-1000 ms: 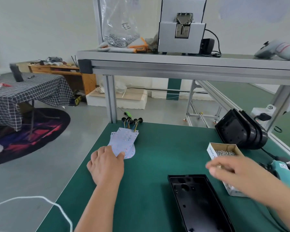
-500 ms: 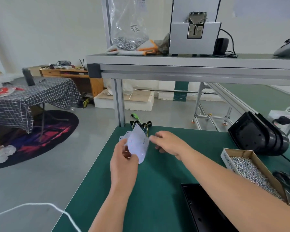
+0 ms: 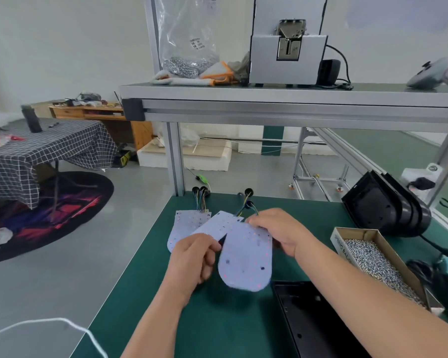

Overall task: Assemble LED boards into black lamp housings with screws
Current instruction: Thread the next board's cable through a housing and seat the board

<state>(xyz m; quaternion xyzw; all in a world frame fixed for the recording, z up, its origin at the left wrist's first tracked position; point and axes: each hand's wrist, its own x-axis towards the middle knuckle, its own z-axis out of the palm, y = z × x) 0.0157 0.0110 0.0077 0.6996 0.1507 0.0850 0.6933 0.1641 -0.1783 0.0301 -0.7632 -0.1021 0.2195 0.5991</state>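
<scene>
The right hand (image 3: pixel 277 231) grips the top edge of an LED board (image 3: pixel 246 262) with curled fingers, holding it over the green table (image 3: pixel 217 319), just left of the black housing (image 3: pixel 318 324). The left hand (image 3: pixel 190 259) pinches a second board (image 3: pixel 212 227) beside it. The screw box (image 3: pixel 343 248) reads "SPRING BAL", the rest unclear.

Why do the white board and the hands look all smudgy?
Head view: the LED board, left hand and right hand are smeared by motion blur; the wide lens makes the shelf slant; the screws glint in soft, even light.
</scene>
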